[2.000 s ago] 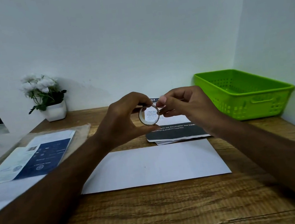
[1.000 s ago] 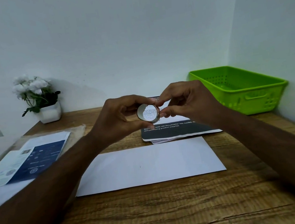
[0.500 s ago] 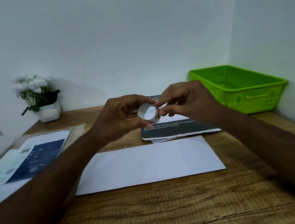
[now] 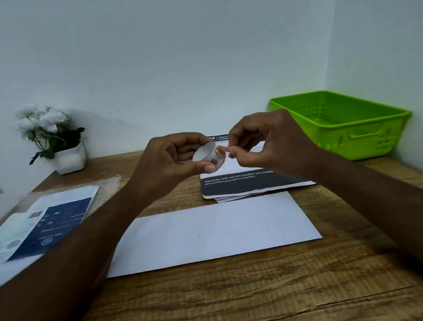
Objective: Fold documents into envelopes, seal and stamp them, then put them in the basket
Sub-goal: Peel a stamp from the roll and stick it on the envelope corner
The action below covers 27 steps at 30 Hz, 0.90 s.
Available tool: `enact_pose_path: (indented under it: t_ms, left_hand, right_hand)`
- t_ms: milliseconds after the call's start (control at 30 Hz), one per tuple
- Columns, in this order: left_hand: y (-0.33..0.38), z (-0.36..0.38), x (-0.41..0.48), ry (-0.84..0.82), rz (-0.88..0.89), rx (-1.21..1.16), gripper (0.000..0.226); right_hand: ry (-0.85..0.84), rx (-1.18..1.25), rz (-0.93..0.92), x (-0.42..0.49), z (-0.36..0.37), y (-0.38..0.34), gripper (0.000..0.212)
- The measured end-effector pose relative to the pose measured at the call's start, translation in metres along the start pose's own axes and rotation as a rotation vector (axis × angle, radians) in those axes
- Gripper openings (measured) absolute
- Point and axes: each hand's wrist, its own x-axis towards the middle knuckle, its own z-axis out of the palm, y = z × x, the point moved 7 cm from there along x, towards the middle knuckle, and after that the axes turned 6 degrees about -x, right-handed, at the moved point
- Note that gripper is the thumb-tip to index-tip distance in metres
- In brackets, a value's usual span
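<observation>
Dim, even, bluish light; soft shadows, slight blur, wide-angle bending toward edges.

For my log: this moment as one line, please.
left hand: holds tape roll | right hand: pinches its loose end | white envelope: flat on table

One envelope point(image 4: 209, 232), one basket point(image 4: 365, 140), one roll point(image 4: 207, 155)

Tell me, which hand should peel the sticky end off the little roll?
The right hand. Its fingertips pinch at the loose end of the small roll. The left hand grips the roll's body and holds it steady, so it is probably busy.
</observation>
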Motion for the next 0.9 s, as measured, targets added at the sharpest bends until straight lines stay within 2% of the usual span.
enact_pose_path:
  t_ms: [200,367,500,567,733,833,900]
  left_hand:
    - [-0.006,-0.020,-0.001,0.077,-0.017,0.013,0.044]
    - [-0.014,-0.028,0.001,0.059,-0.027,0.126,0.067]
    - [-0.023,-0.042,0.003,0.041,0.023,0.398,0.037]
    - [-0.030,-0.058,0.005,0.047,0.035,0.604,0.032]
    - [-0.060,-0.124,0.005,0.079,-0.110,0.945,0.034]
    - [-0.073,-0.150,-0.008,0.143,-0.215,0.953,0.038]
    - [-0.081,-0.154,-0.012,0.127,-0.276,0.921,0.046]
  right_hand:
    - [0.071,0.082,0.017,0.000,-0.006,-0.002,0.008]
    - [0.175,0.330,0.185,0.001,-0.008,0.013,0.016]
    - [0.157,0.404,0.283,-0.001,-0.002,0.021,0.015]
    - [0.135,0.431,0.316,-0.002,0.004,0.021,0.016]
    - [0.062,0.498,0.366,-0.005,0.019,0.018,0.022]
    - [0.027,0.511,0.408,-0.007,0.027,0.020,0.019]
    - [0.019,0.534,0.454,-0.009,0.030,0.024,0.019]
